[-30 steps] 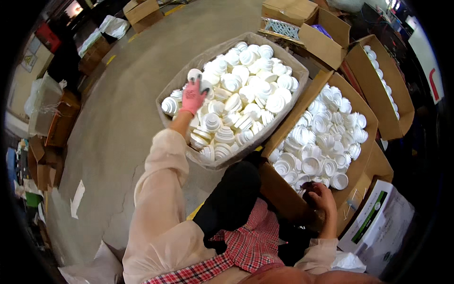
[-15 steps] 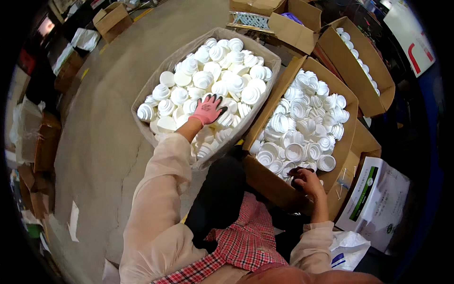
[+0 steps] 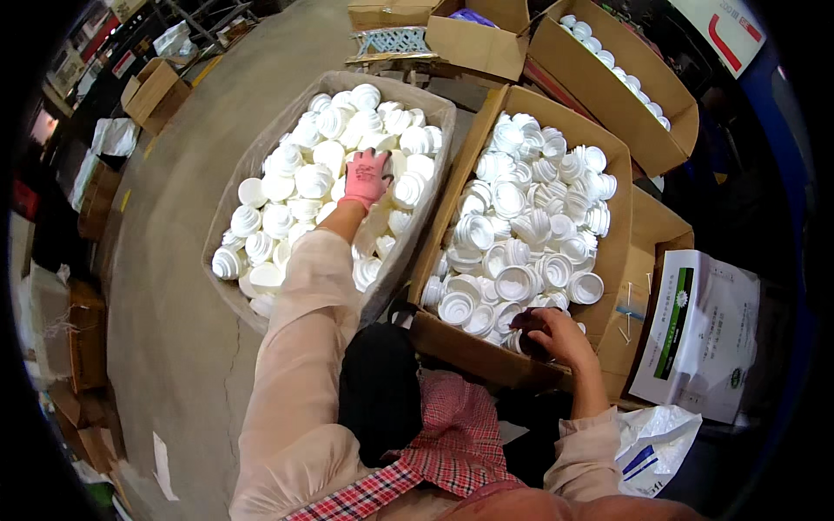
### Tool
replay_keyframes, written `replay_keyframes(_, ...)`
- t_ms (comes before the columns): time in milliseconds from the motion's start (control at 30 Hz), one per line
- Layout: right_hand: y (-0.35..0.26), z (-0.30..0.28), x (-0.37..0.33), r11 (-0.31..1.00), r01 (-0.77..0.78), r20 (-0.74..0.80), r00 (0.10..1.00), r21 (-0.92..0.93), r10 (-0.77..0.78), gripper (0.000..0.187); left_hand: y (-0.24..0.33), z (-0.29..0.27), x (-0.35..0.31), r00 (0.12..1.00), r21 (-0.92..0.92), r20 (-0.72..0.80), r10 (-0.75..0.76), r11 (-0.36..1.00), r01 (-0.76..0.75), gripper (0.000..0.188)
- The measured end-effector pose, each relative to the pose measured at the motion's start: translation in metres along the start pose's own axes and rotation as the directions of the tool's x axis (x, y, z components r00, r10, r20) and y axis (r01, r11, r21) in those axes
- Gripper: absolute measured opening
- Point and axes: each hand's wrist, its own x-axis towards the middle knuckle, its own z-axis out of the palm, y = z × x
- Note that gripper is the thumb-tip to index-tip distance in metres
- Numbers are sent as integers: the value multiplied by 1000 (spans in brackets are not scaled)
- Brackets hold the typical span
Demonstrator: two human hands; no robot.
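My left hand, in a pink glove with dark fingertips, presses into white round stepped plastic caps that fill a plastic-lined box. Its fingers curl down over a cap, which the hand partly hides. At the near edge of an open cardboard box, my right hand has bent fingers closed around something dark that I cannot make out. White ringed plastic pieces, hollow and threaded-looking, are heaped in that box just beyond the right hand.
Another carton with a row of white pieces stands at the far right. A white printed carton and a white plastic bag lie to the right. Open cartons are at the back; more boxes line the left.
My left hand's fingers were spread on the caps and are now curled downward. The right hand stays at the near box edge. The whole view has shifted, moving the boxes leftward.
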Motion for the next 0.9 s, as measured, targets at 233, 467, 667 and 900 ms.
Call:
replay_keyframes(233,-10,3,-4,992,123,-43,992,17,-122,39,47,-11,82,996,-117,-91,-13,993,2,61)
replay_keyframes(467,-13,-6,-4,999,45,-10,999,17,-45,41,75,68,150,1000,-58,1,-19,998,19,66)
replay_keyframes(667,-8,-11,-1,997,32,-18,999,63,-31,42,34,77,163,972,-159,-143,188,965,-210,68)
replay_keyframes(900,-19,-7,6,996,78,18,997,42,-79,42,-75,43,133,947,64,23,-319,946,317,67)
